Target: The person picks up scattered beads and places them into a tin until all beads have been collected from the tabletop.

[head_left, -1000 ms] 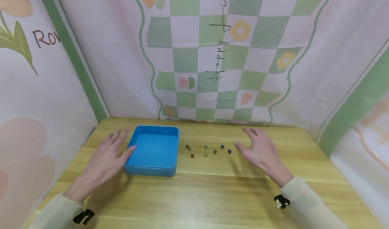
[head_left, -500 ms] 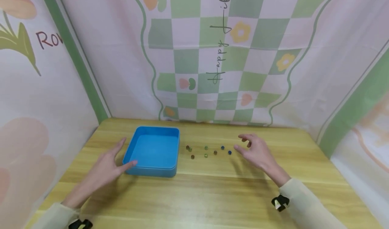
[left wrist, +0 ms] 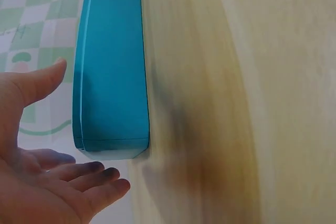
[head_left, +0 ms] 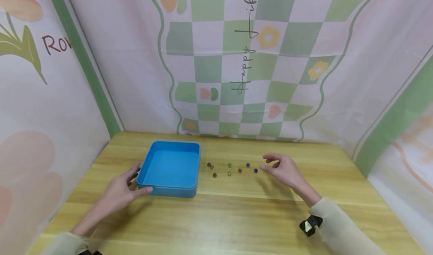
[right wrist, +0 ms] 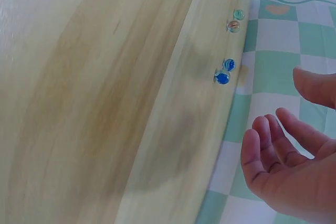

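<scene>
A shallow blue square box [head_left: 167,192] stands at the left of the wooden table, with nothing in it. Beside its left wall is my left hand [head_left: 119,191], thumb by the near left corner and fingers loosely bent. In the left wrist view a gap shows between that thumb and the box; contact of the fingers cannot be made out. Several small glass marbles lie right of the box: blue [head_left: 255,170], green [head_left: 229,165] and brownish [head_left: 214,175]. Over the table just right of the two blue marbles hovers my right hand [head_left: 286,172], thumb and fingers apart, holding nothing.
The wooden table [head_left: 216,225] runs back to a hanging cloth [head_left: 233,67] with green and white checks. Printed cloth walls [head_left: 40,112] stand at the left and right. Small black devices [head_left: 311,225] sit at both wrists.
My left hand has come lower beside the box, its fingers now bent down along the left wall. My right hand has dropped slightly and its fingers have curled closer to the thumb.
</scene>
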A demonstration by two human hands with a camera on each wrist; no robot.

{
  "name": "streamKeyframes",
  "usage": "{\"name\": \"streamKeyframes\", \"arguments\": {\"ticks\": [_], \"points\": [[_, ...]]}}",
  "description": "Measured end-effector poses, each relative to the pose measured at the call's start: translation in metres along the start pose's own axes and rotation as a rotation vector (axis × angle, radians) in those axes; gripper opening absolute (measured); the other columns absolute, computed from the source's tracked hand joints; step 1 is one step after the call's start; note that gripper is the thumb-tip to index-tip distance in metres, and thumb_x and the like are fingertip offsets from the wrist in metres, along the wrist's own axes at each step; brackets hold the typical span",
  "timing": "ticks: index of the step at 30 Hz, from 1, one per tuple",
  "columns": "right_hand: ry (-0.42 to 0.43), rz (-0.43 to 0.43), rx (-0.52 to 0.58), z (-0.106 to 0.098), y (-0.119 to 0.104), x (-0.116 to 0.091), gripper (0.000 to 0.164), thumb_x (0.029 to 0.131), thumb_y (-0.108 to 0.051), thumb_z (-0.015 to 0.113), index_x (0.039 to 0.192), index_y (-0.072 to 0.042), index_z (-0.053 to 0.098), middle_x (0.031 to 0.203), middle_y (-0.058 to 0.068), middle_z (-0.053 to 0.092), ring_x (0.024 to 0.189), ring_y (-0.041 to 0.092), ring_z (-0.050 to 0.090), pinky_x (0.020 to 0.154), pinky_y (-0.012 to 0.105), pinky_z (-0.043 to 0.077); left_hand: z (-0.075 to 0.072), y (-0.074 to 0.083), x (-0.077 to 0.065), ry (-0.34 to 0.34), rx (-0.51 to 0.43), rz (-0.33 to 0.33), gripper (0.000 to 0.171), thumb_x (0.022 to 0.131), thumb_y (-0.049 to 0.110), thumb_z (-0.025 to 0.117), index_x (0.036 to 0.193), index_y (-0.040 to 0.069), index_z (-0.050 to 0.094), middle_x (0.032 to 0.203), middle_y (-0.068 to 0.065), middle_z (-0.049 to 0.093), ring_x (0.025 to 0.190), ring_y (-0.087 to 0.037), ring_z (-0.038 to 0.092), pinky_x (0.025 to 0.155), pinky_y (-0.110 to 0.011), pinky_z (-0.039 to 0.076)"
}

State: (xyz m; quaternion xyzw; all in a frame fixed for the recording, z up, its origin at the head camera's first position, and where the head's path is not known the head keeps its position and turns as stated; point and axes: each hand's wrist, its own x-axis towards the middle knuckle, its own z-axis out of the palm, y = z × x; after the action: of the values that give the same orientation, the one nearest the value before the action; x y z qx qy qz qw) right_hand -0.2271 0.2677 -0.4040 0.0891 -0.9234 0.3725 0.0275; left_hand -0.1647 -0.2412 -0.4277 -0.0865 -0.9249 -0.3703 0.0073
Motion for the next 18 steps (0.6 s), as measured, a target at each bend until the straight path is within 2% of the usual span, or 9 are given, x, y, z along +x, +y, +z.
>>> {"name": "streamKeyframes", "arguments": {"ticks": [9, 18], "points": [[-0.068, 0.067, 0.125, 0.0009, 0.0044, -0.0015, 0.046, 0.096, -0.012, 0.078, 0.135, 0.008, 0.064, 0.123, 0.026, 0.068, 0.098, 0.031, 0.065, 0.07, 0.031, 0.057, 0.0044, -0.0053, 0.0026, 0.0, -0.066, 0.0, 0.1, 0.091, 0.043, 0.084, 0.16, -0.008, 0.032, 0.157, -0.036, 0.039, 0.134, -0.057, 0.049, 0.104, -0.063, 0.051], [-0.109, 0.151, 0.193, 0.0037, 0.0094, 0.0042, 0.049, 0.094, -0.01, 0.079, 0.135, 0.011, 0.063, 0.114, 0.019, 0.071, 0.095, 0.024, 0.065, 0.081, 0.038, 0.058, 0.0034, -0.0078, 0.0037, 0.001, -0.147, -0.04, 0.102, 0.09, 0.033, 0.087, 0.158, -0.014, 0.028, 0.156, -0.038, 0.039, 0.136, -0.054, 0.05, 0.106, -0.056, 0.052]]}}
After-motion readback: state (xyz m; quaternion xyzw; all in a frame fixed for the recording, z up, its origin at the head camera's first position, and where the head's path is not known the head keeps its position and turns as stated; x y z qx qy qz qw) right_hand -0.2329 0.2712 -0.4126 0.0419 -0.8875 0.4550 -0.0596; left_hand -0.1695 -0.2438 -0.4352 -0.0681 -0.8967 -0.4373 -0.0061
